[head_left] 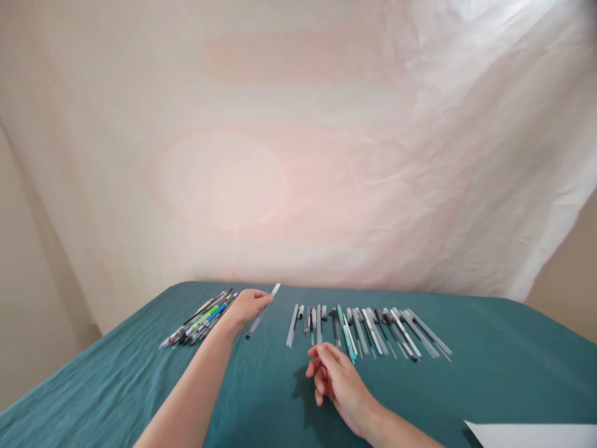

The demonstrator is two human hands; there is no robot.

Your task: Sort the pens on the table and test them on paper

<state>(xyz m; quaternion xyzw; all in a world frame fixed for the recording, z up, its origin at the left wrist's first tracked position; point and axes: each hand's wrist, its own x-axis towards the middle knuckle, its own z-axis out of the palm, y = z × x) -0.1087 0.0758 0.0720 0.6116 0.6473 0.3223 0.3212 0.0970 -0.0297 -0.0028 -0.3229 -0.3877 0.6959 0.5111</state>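
My left hand is closed round a slim clear pen with a white cap, held slanted above the teal tablecloth. Just left of that hand lies a heap of several pens, some green and blue. My right hand hovers near the table's middle with its fingers loosely curled and nothing in it. Beyond it, a row of several pens and pen parts lies side by side, pointing away from me.
A white sheet of paper pokes in at the bottom right corner. A pale wrinkled cloth backdrop hangs behind the table's far edge. The table's left edge drops off near the bottom left.
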